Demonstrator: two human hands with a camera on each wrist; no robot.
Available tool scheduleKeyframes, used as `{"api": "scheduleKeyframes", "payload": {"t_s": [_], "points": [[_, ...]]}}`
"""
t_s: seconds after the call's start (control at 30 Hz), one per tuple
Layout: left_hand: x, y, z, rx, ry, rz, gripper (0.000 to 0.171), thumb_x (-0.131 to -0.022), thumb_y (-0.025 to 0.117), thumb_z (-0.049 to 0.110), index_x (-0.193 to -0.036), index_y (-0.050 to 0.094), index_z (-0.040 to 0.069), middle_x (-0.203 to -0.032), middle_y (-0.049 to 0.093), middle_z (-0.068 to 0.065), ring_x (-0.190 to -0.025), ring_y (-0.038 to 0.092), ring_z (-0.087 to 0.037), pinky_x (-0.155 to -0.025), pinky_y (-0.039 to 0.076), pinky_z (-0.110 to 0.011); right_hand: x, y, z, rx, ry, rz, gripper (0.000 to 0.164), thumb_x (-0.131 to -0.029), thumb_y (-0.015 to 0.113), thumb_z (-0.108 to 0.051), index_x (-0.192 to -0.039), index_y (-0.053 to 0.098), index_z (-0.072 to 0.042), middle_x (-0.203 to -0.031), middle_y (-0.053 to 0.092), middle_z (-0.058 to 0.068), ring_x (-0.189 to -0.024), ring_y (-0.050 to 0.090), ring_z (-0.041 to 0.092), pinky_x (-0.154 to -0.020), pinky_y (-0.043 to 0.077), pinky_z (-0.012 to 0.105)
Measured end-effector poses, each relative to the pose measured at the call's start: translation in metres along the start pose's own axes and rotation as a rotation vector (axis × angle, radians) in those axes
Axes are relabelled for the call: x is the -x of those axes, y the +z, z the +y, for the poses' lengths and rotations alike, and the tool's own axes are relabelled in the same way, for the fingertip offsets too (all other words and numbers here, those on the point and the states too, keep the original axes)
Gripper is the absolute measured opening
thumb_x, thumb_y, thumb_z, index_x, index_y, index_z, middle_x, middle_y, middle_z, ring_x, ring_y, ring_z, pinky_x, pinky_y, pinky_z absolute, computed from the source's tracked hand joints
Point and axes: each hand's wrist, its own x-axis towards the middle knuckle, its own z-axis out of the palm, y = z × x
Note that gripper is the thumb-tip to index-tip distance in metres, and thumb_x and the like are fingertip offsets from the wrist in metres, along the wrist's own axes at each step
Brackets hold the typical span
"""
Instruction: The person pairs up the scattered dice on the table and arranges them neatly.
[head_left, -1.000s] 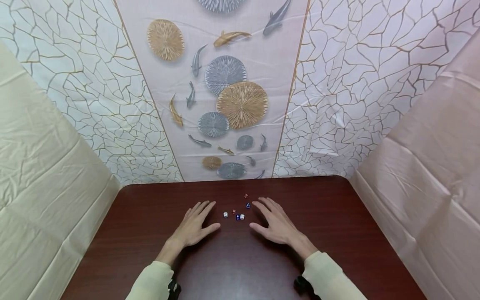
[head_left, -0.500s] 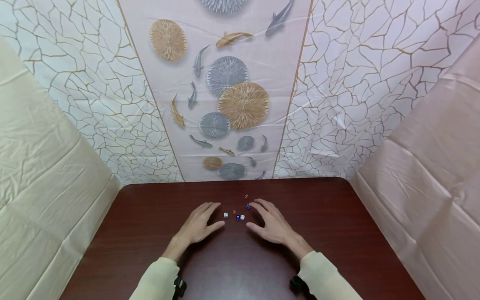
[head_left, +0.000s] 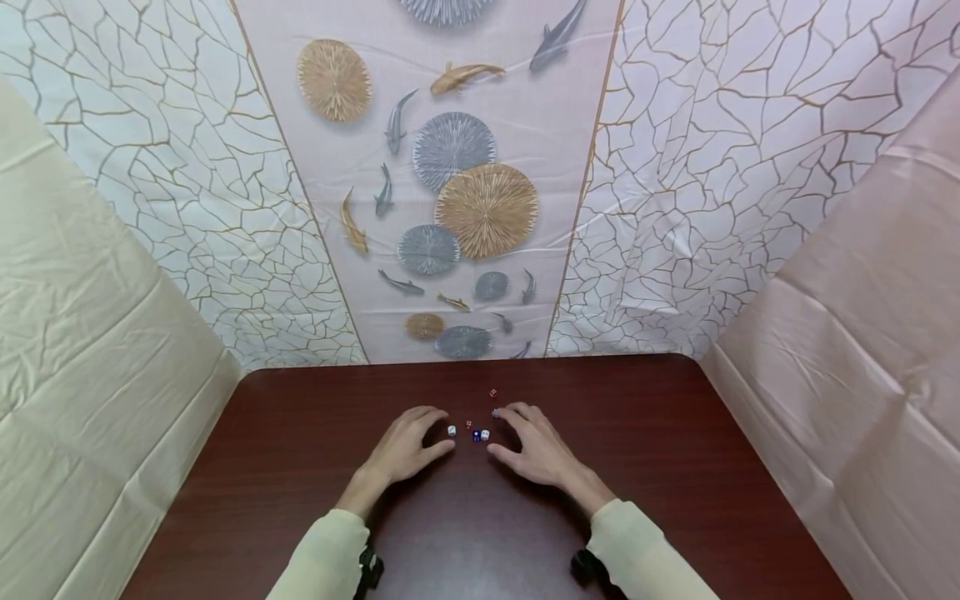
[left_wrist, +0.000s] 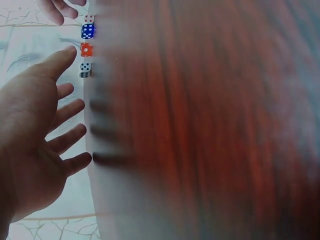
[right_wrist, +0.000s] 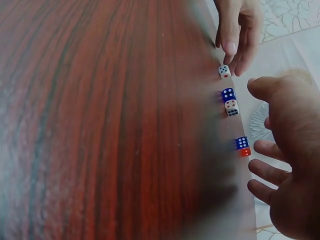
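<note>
Several small dice lie between my two hands on the table. My left hand [head_left: 403, 447] is open beside a white die [head_left: 452, 431], its thumb and fingers bent around that side without holding it. To the right are a red die [head_left: 468, 425], then a blue die [head_left: 476, 436] and a second white die [head_left: 485, 435] side by side. A fingertip of my right hand [head_left: 538, 448] overlaps another blue die [head_left: 496, 413] in the head view. Behind that sits a second red die [head_left: 492, 393]. In the right wrist view the right fingers are spread and hold nothing.
The dark reddish-brown table [head_left: 465, 525] has rounded back corners. A patterned cloth [head_left: 652, 250] with fish and disc prints hangs behind it. Pale cloths close in both sides, the left one [head_left: 97, 375] and the right one [head_left: 847, 375].
Both hands have moved inward, the left one to the right and the right one to the left, closing in on the dice. The dice keep their places.
</note>
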Motion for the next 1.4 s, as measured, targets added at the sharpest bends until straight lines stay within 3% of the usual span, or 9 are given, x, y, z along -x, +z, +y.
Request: {"api": "scheduleKeyframes", "payload": {"t_s": [0.27,0.53,0.73,0.8,1.07,1.3,1.4], "points": [[-0.005,0.006,-0.002,0.015,0.049,0.045,0.038,-0.099,0.088,0.023,-0.131,0.078,0.004,-0.136,0.078,-0.017,-0.134,0.072,-0.04,-0.116,0.056,-0.058,-0.004,0.004,0.001,-0.024,0.004,-0.015,0.054,-0.103,0.082,-0.036,-0.15,0.07,-0.01,-0.143,0.071,0.01,-0.136,0.063,0.035,-0.118,0.051,0.058],[-0.012,0.011,-0.006,0.052,0.03,0.039,0.029,-0.096,0.089,0.016,-0.122,0.08,0.006,-0.131,0.08,-0.015,-0.132,0.073,-0.04,-0.117,0.054,-0.058,-0.011,0.011,0.005,-0.04,-0.013,-0.005,0.042,-0.102,0.085,-0.027,-0.138,0.077,-0.008,-0.132,0.075,0.01,-0.125,0.067,0.033,-0.111,0.052,0.059],[-0.012,0.015,-0.013,0.123,0.101,0.101,0.025,-0.096,0.089,0.017,-0.117,0.082,0.005,-0.127,0.08,-0.016,-0.126,0.073,-0.041,-0.112,0.055,-0.06,-0.016,0.016,0.007,-0.07,0.014,-0.01,0.037,-0.1,0.087,-0.025,-0.133,0.079,-0.01,-0.128,0.075,0.009,-0.123,0.066,0.031,-0.111,0.048,0.06],[-0.011,0.015,-0.013,0.153,0.097,0.117,0.025,-0.095,0.09,0.016,-0.115,0.082,0.004,-0.126,0.08,-0.017,-0.125,0.073,-0.042,-0.111,0.055,-0.062,-0.017,0.018,0.008,-0.072,0.024,-0.009,0.036,-0.1,0.088,-0.025,-0.131,0.08,-0.011,-0.127,0.075,0.008,-0.121,0.066,0.03,-0.109,0.048,0.059],[-0.014,0.012,-0.006,0.217,-0.069,0.052,0.023,-0.093,0.093,0.015,-0.112,0.085,0.006,-0.135,0.078,-0.018,-0.137,0.067,-0.046,-0.12,0.048,-0.065,-0.02,0.021,0.007,-0.105,0.064,-0.006,0.031,-0.099,0.089,-0.025,-0.127,0.082,-0.013,-0.126,0.074,0.007,-0.119,0.065,0.029,-0.108,0.045,0.057],[-0.011,0.016,-0.009,0.177,0.022,0.132,0.017,-0.092,0.092,0.017,-0.105,0.085,0.008,-0.128,0.079,-0.015,-0.128,0.07,-0.044,-0.112,0.052,-0.065,-0.022,0.025,0.006,-0.115,0.09,0.027,0.027,-0.097,0.091,-0.024,-0.12,0.084,-0.013,-0.122,0.074,0.007,-0.117,0.065,0.028,-0.106,0.045,0.057],[-0.012,0.017,-0.009,0.169,-0.011,0.113,0.016,-0.094,0.091,0.019,-0.105,0.086,0.009,-0.13,0.079,-0.014,-0.13,0.069,-0.045,-0.114,0.047,-0.069,-0.022,0.027,0.006,-0.114,0.098,0.033,0.025,-0.096,0.091,-0.024,-0.118,0.085,-0.013,-0.121,0.074,0.006,-0.115,0.064,0.027,-0.105,0.044,0.054]]}}
